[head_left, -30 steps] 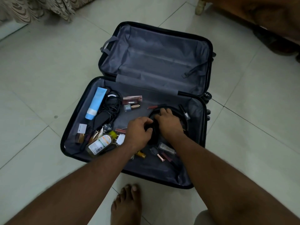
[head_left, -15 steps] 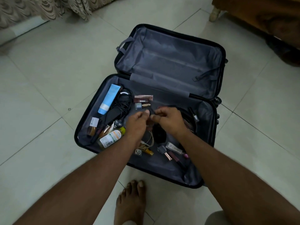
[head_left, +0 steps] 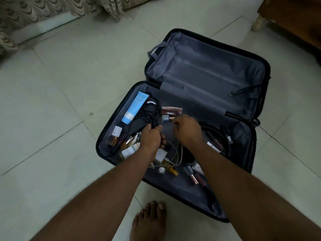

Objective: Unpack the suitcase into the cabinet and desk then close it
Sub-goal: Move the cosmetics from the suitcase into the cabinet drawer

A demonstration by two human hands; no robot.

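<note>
We find the suitcase (head_left: 205,94) lying open flat on the tiled floor (head_left: 60,101), its far half bare and its near half strewn with small items. Both hands work over the near half. The left hand (head_left: 150,138) has its fingers curled around something dark, apparently part of the black cable bundle (head_left: 149,115) lying just beyond it; we cannot tell exactly which piece it holds. The right hand (head_left: 186,130) is blurred, its fingers bent inward near a small bottle (head_left: 165,118), and we cannot tell whether it grips anything. A pale cord (head_left: 173,153) loops directly below and between the two hands. The blue tube (head_left: 136,106) lies to the left, its long axis running away from the person, nearer the left hand. We judge unpacking barely begun.
</note>
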